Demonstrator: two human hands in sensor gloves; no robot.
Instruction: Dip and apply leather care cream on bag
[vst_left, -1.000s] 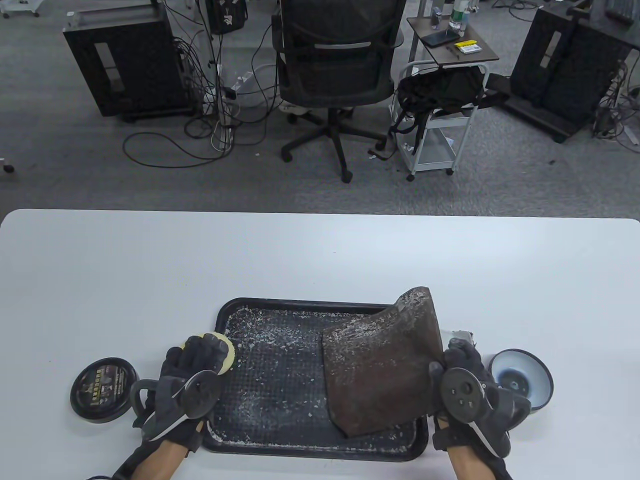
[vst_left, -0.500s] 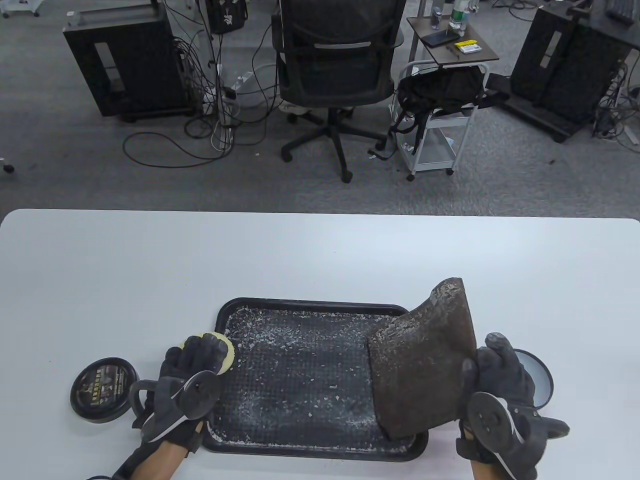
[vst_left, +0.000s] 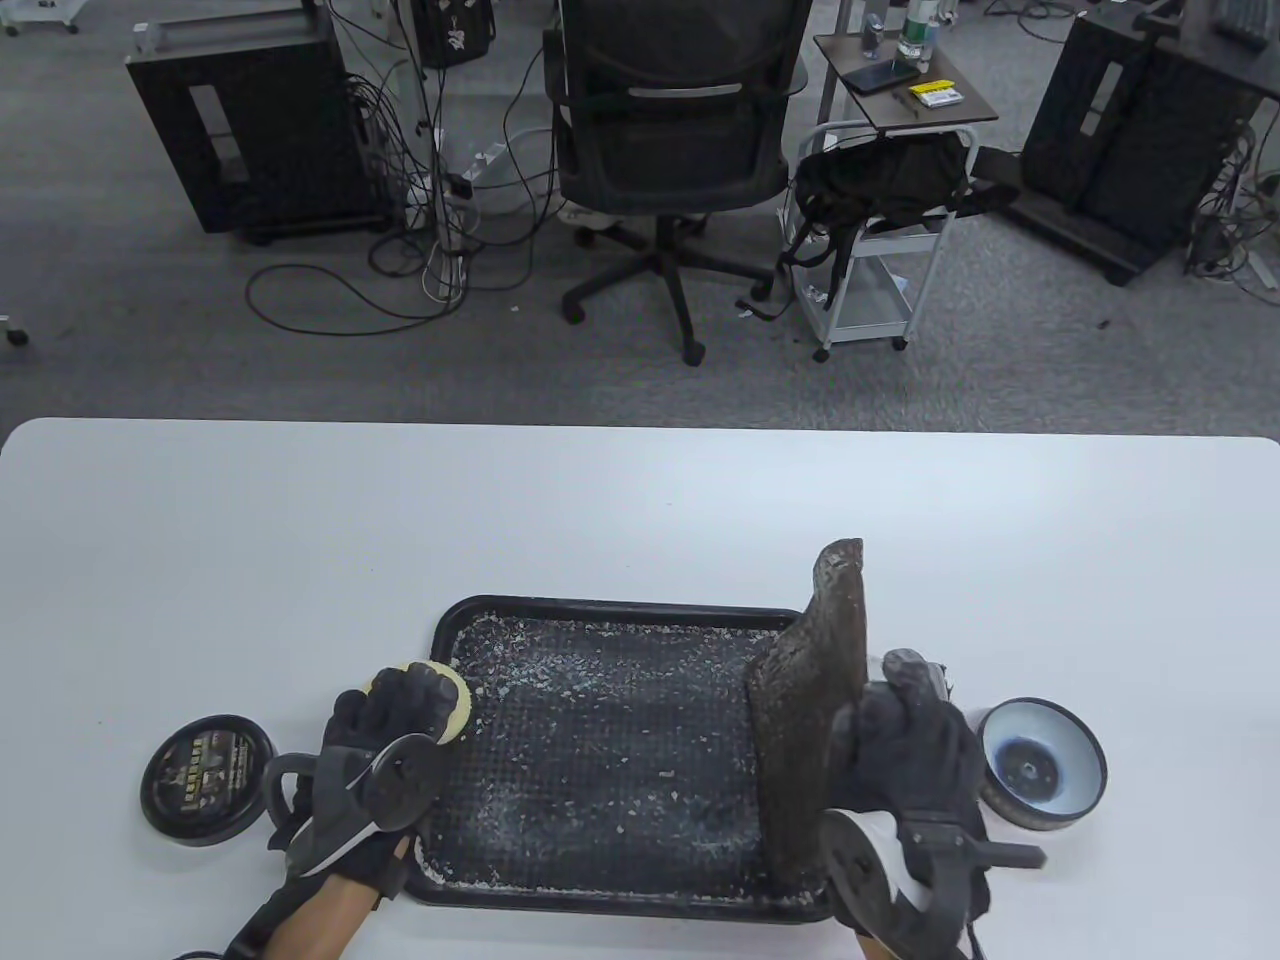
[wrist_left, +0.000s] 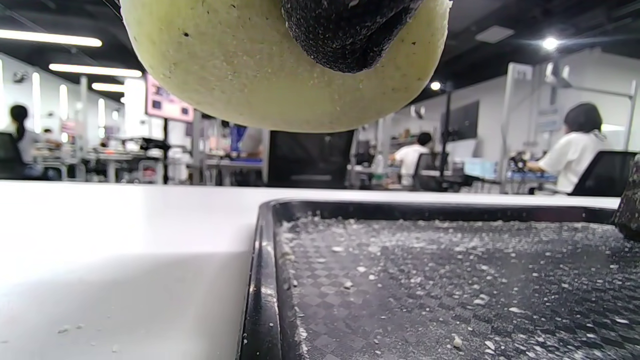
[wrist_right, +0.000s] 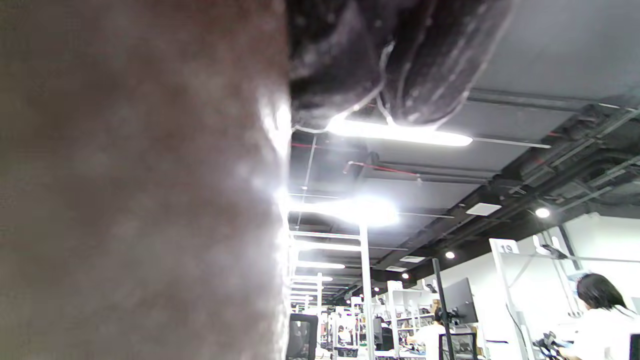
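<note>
A worn brown leather bag stands on edge at the right end of the black tray. My right hand grips the bag's right side; in the right wrist view the bag fills the left half and gloved fingers hang at the top. My left hand holds a round yellow sponge over the tray's left rim; it also shows in the left wrist view. The open cream tin sits right of the tray.
The tin's black lid lies left of my left hand. White flakes cover the tray floor. The white table extends behind the tray. An office chair and a cart stand beyond the far edge.
My right hand has turned the bag from lying tilted over the tray to standing on edge at the tray's right end. My left hand with the sponge has stayed put.
</note>
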